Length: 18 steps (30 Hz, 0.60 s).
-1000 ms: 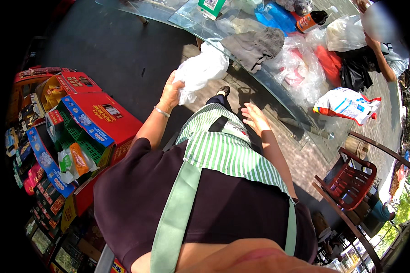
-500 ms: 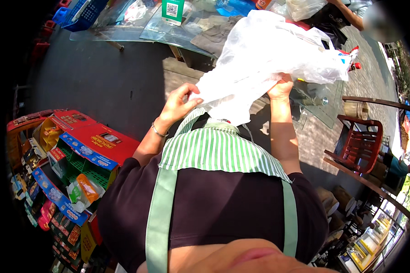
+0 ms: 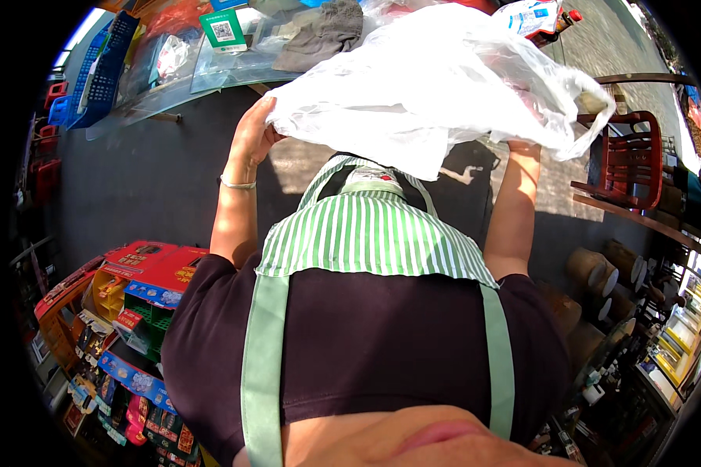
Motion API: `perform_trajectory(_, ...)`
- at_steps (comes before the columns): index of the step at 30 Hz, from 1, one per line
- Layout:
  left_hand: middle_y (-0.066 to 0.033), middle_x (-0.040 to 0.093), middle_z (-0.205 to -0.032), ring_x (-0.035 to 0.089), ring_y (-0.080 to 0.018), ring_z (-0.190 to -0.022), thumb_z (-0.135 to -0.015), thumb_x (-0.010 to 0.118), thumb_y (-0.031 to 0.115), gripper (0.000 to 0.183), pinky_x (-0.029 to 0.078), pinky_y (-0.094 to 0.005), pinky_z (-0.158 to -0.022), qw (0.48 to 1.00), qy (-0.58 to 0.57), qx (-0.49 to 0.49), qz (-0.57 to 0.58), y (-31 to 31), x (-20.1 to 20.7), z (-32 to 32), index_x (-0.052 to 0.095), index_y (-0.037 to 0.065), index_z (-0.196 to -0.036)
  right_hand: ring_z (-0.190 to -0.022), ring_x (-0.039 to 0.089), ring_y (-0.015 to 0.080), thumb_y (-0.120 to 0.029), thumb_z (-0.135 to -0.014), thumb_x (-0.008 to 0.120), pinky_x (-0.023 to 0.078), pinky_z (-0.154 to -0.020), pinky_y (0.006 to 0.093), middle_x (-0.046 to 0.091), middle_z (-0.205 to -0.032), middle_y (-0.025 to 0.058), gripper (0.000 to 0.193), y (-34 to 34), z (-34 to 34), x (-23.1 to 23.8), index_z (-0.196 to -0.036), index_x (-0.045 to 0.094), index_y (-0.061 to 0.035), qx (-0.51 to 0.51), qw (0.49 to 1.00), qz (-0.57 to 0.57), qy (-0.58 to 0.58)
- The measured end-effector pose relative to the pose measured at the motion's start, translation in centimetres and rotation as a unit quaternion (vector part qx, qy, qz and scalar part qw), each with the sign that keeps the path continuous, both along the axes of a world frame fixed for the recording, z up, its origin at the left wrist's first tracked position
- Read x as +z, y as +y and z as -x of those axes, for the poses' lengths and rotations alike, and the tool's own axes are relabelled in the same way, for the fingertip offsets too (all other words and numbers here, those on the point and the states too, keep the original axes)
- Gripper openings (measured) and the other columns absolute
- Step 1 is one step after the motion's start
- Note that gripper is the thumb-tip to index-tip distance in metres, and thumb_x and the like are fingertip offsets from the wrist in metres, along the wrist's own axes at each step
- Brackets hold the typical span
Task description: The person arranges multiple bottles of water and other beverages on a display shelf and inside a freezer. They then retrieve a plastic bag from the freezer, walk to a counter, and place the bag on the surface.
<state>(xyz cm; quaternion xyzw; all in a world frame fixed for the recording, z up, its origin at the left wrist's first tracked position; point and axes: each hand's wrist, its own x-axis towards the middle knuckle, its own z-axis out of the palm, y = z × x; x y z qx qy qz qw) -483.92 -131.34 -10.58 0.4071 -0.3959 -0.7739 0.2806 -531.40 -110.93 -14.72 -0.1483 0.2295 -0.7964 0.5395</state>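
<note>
A large white plastic bag (image 3: 413,86) is spread in the air in front of my chest, crumpled and partly see-through. My left hand (image 3: 253,134) grips its left edge, fingertips hidden behind the plastic. On the right, my right hand (image 3: 523,148) holds the bag from beneath; folds cover nearly all its fingers. A loop of the bag (image 3: 596,128) hangs past that wrist. Just beyond the bag are a white and blue packet (image 3: 524,15) and a red-capped bottle (image 3: 557,26); whether they lie inside the plastic I cannot tell.
A glass-topped table (image 3: 230,76) ahead bears a green code sign (image 3: 223,31), a grey cloth (image 3: 319,39) and plastic bags. A blue basket (image 3: 105,70) stands at far left. A wooden chair (image 3: 631,163) is at right, red boxes (image 3: 152,261) at lower left.
My hands have moved apart, the left one up and leftward, the right one rightward. The bag is now spread wider between them. The whole view has shifted.
</note>
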Motion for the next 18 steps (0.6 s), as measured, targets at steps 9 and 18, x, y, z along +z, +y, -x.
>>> perform_trajectory(9,-0.0052,0.057,-0.128,0.056,-0.0159,-0.116,-0.09,0.065,0.012,0.051,0.045,-0.0325,-0.099,0.972,-0.018,-0.236,0.001,-1.6,-3.3,0.3,0.044,0.005,-0.137,-0.113,0.058,0.0262,-0.007,-0.096,0.047,0.047,-0.098,0.042,0.06,-0.121,0.0146,0.03,5.9,-1.0,2.1,-0.125,0.05,0.0003,-0.276,0.944,-0.13,0.124)
perform_trajectory(18,-0.0086,0.05,-0.141,0.045,-0.0187,-0.127,-0.098,0.053,0.04,0.061,0.035,-0.0315,-0.104,0.921,-0.069,-0.278,0.266,0.0,2.5,15.5,0.036,0.009,-0.148,-0.124,0.05,0.0326,-0.022,-0.1,0.038,0.04,-0.105,0.0478,0.049,-0.138,0.0173,0.046,7.3,-4.6,3.7,-0.141,0.038,-0.0005,-0.196,0.972,-0.035,0.128)
